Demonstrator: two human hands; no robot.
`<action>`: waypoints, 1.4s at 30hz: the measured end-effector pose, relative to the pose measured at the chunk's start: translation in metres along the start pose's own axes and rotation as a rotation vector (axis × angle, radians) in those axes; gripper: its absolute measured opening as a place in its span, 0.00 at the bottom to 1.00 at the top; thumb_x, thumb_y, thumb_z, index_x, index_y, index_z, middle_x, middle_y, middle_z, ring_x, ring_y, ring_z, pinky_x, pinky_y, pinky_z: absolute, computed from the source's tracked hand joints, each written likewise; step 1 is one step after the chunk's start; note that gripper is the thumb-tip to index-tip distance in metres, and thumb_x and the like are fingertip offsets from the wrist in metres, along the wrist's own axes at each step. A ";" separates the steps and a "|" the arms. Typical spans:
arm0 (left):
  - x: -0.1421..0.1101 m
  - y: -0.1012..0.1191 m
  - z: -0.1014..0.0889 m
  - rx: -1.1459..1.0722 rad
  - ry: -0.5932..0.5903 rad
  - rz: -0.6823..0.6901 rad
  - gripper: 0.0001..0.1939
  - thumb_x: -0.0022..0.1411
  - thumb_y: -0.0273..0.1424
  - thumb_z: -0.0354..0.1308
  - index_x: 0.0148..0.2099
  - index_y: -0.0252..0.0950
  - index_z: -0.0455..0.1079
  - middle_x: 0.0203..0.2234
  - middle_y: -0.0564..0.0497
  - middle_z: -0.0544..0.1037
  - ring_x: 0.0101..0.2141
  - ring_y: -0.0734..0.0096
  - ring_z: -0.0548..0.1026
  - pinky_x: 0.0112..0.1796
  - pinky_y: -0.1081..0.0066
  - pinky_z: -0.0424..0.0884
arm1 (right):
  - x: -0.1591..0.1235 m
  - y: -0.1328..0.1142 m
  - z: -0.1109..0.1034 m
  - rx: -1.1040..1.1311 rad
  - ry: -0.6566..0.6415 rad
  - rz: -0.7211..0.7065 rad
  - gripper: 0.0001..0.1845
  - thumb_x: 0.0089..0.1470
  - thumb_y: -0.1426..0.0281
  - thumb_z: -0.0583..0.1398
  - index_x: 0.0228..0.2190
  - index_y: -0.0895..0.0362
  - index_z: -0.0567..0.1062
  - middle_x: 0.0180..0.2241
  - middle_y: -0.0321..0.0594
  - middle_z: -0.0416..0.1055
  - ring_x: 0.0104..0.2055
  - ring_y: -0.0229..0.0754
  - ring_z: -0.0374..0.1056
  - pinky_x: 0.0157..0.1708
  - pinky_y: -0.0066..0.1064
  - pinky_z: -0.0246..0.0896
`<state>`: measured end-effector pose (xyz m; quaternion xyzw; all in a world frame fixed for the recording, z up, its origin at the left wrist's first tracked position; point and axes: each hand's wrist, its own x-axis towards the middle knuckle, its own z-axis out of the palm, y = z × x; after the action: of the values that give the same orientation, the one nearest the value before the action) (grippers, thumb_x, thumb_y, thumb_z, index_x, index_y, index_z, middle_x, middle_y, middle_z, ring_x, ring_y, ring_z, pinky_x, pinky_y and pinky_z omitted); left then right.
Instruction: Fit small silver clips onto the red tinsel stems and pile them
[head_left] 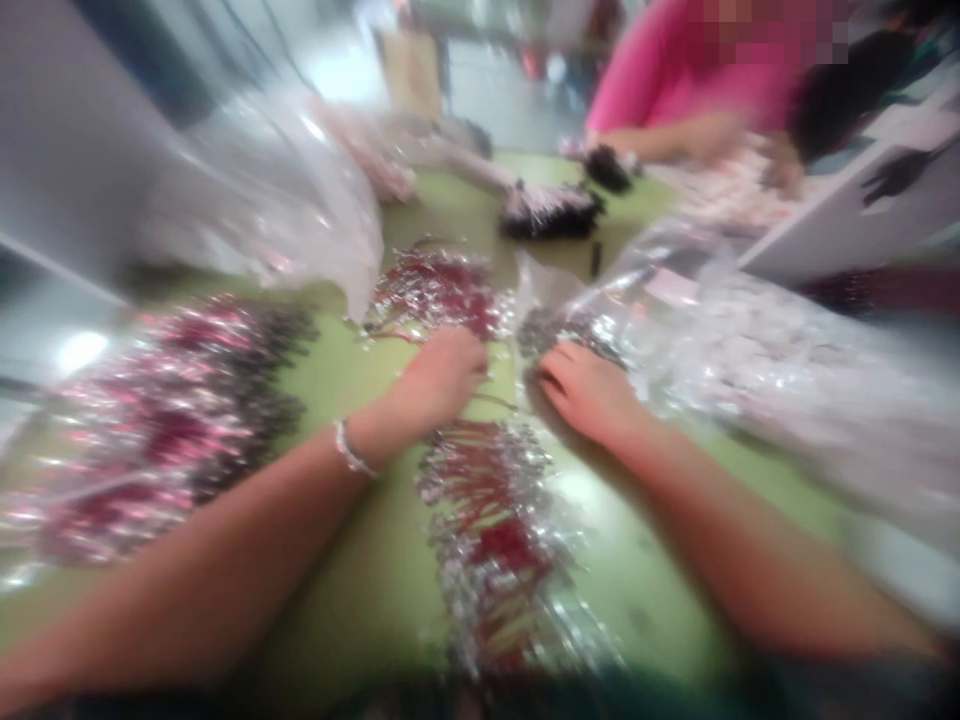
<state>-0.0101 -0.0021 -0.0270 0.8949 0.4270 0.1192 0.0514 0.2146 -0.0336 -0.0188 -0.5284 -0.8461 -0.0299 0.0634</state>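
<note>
My left hand [444,375], with a light bracelet on its wrist, is closed at the near edge of a heap of short red wires with silvery ends [442,285]. What its fingers hold is too blurred to make out. To the right, my right hand [592,390] has its fingers curled together at the mouth of a clear plastic bag [551,285] with small grey metallic pieces [577,335] in it. Anything in those fingers is hidden. One thin reddish wire [491,401] lies between the hands. Nearer me, more red wires [502,545] are laid in a long row.
Pink-red bundles with dark ends [172,430] cover the left of the green table [345,350]. Clear plastic [300,190] rises behind them. A big bag of white pieces [787,350] lies right. Across the table, a person in pink [660,70] handles pale pieces near dark-tipped bundles [551,212].
</note>
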 end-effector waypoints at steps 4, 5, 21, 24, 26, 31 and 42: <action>0.001 0.003 -0.006 0.033 -0.082 0.037 0.13 0.66 0.28 0.50 0.35 0.32 0.75 0.32 0.45 0.75 0.37 0.63 0.69 0.43 0.62 0.64 | -0.002 -0.005 -0.005 -0.031 -0.033 0.007 0.08 0.61 0.68 0.54 0.33 0.56 0.72 0.37 0.46 0.70 0.35 0.44 0.64 0.26 0.34 0.48; 0.001 0.004 -0.007 0.040 -0.098 0.044 0.12 0.66 0.28 0.50 0.35 0.32 0.75 0.32 0.45 0.75 0.37 0.63 0.69 0.42 0.63 0.64 | -0.002 -0.006 -0.004 -0.043 -0.025 0.002 0.09 0.61 0.69 0.54 0.32 0.56 0.72 0.36 0.46 0.70 0.35 0.44 0.63 0.25 0.34 0.47; -0.008 0.012 -0.023 -0.375 0.380 -0.112 0.08 0.68 0.28 0.47 0.38 0.35 0.67 0.34 0.48 0.75 0.36 0.68 0.70 0.41 0.66 0.68 | -0.011 -0.023 -0.002 0.328 0.076 -0.158 0.14 0.62 0.67 0.51 0.39 0.55 0.76 0.36 0.41 0.77 0.37 0.42 0.69 0.36 0.34 0.59; -0.009 0.014 -0.025 -0.534 0.348 -0.206 0.07 0.67 0.27 0.49 0.37 0.35 0.67 0.31 0.51 0.75 0.31 0.73 0.70 0.37 0.69 0.68 | -0.014 -0.031 -0.001 0.355 0.013 -0.347 0.15 0.64 0.66 0.50 0.39 0.55 0.77 0.35 0.40 0.77 0.35 0.41 0.68 0.34 0.33 0.59; -0.008 0.015 -0.021 -0.579 0.295 -0.250 0.06 0.66 0.27 0.50 0.36 0.35 0.68 0.30 0.51 0.75 0.31 0.73 0.71 0.36 0.69 0.68 | -0.014 -0.032 0.000 0.368 0.009 -0.429 0.16 0.64 0.66 0.50 0.38 0.55 0.77 0.33 0.40 0.76 0.35 0.40 0.67 0.33 0.32 0.58; -0.007 0.017 -0.007 -0.719 0.131 -0.286 0.08 0.63 0.31 0.54 0.40 0.34 0.73 0.31 0.50 0.79 0.31 0.72 0.73 0.34 0.69 0.70 | -0.014 -0.025 -0.006 0.388 0.082 -0.436 0.15 0.64 0.66 0.51 0.36 0.54 0.77 0.30 0.39 0.74 0.34 0.40 0.66 0.33 0.33 0.59; -0.014 0.024 0.002 -0.827 0.047 -0.251 0.13 0.65 0.38 0.55 0.37 0.37 0.77 0.27 0.52 0.79 0.27 0.75 0.74 0.29 0.72 0.70 | -0.013 -0.022 -0.004 0.512 0.243 0.014 0.12 0.62 0.67 0.53 0.37 0.53 0.76 0.35 0.38 0.77 0.36 0.40 0.71 0.38 0.34 0.62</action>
<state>0.0003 -0.0286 -0.0268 0.7372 0.4500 0.2935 0.4098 0.2010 -0.0551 -0.0164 -0.4934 -0.8088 0.1220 0.2959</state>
